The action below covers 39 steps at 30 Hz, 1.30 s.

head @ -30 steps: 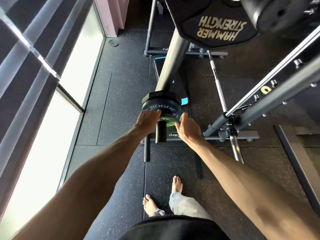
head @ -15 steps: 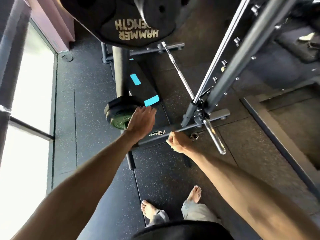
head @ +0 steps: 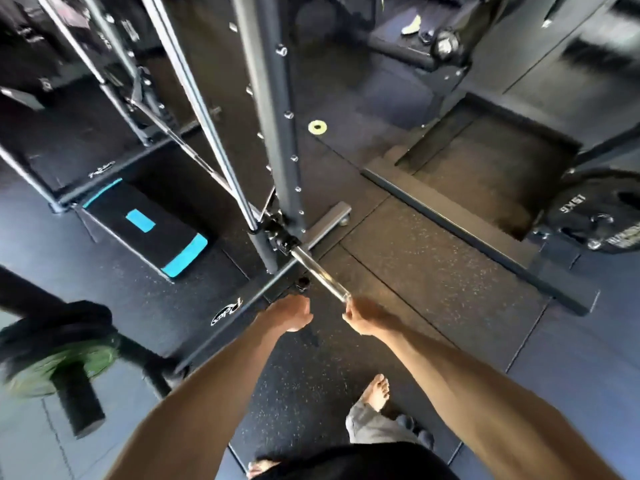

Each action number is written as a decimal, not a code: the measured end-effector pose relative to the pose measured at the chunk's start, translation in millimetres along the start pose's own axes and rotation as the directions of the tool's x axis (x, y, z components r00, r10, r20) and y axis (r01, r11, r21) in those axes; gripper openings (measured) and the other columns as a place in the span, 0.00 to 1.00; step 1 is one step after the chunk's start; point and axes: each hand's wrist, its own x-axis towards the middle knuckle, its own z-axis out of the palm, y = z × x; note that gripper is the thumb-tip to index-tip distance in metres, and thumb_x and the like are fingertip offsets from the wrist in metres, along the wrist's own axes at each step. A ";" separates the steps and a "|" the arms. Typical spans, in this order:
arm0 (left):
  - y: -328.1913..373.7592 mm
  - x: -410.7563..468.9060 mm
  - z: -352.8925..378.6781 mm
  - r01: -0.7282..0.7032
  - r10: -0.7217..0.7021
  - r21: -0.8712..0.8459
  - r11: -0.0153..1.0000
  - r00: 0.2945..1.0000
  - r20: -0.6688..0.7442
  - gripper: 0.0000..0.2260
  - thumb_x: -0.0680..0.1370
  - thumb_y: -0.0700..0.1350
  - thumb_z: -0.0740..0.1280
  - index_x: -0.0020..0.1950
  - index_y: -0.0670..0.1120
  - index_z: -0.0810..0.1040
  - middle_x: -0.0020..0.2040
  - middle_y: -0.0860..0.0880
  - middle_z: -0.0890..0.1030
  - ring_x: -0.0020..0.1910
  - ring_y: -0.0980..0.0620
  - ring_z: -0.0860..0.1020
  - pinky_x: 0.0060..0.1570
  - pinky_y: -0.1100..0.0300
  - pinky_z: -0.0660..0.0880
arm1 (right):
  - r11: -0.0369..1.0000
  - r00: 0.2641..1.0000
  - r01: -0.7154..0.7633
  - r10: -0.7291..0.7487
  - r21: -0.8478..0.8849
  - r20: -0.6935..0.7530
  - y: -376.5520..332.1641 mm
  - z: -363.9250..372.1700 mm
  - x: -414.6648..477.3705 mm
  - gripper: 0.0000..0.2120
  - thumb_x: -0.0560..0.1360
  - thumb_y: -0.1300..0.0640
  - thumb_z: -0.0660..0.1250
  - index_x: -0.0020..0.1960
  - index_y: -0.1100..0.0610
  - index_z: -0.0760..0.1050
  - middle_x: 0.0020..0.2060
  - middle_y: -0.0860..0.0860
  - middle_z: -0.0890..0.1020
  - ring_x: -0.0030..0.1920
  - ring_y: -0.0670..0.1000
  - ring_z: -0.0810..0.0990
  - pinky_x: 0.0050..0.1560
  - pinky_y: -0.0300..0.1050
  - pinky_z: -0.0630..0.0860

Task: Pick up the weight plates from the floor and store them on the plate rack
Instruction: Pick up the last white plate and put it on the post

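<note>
At the lower left, a green weight plate (head: 65, 362) sits on the rack's black peg (head: 78, 407) with black plates (head: 59, 327) behind it, all blurred. A small yellow plate (head: 317, 127) lies flat on the floor far ahead, beyond the grey upright. At the right edge a black 15 kg plate (head: 595, 216) hangs on another machine. My left hand (head: 291, 315) hovers over the floor with loosely curled fingers and holds nothing. My right hand (head: 367, 318) is just below the tip of a chrome barbell sleeve (head: 320, 271), loosely curled and empty.
A grey upright (head: 277, 116) with its floor foot (head: 322, 226) stands directly ahead. A black bench pad with cyan stripes (head: 149, 226) lies to the left. A low dark platform edge (head: 478, 237) runs diagonally on the right. My bare feet (head: 379, 393) stand on speckled rubber flooring.
My view has swung right, away from the rack peg. My left hand has left the green plate on the peg and both hands now hang empty near the barbell sleeve.
</note>
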 end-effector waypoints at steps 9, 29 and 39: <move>147.9 101.6 -36.9 -0.101 0.102 -0.022 0.995 0.989 0.110 0.15 0.81 0.46 0.59 0.57 0.37 0.78 0.58 0.36 0.81 0.57 0.39 0.79 0.53 0.51 0.75 | 0.977 0.986 -0.162 0.156 0.138 0.052 145.5 -67.0 35.7 0.17 0.81 0.48 0.58 0.35 0.51 0.63 0.53 0.62 0.81 0.58 0.62 0.81 0.54 0.51 0.76; 188.9 401.4 -284.6 0.060 -0.042 -0.223 0.973 0.996 0.084 0.14 0.82 0.48 0.59 0.57 0.41 0.78 0.55 0.41 0.82 0.52 0.42 0.81 0.56 0.49 0.78 | 0.999 0.995 -0.032 0.029 0.023 0.096 210.1 -358.9 331.1 0.13 0.83 0.55 0.57 0.55 0.63 0.75 0.36 0.52 0.75 0.30 0.46 0.71 0.28 0.37 0.64; 158.7 546.7 -438.1 0.178 -0.168 -0.286 0.942 0.984 0.058 0.14 0.79 0.48 0.62 0.58 0.41 0.79 0.57 0.39 0.82 0.56 0.39 0.80 0.57 0.49 0.77 | 0.994 0.987 0.104 -0.099 -0.035 0.125 175.1 -488.0 544.4 0.14 0.80 0.54 0.59 0.36 0.54 0.67 0.38 0.53 0.75 0.45 0.57 0.79 0.39 0.43 0.67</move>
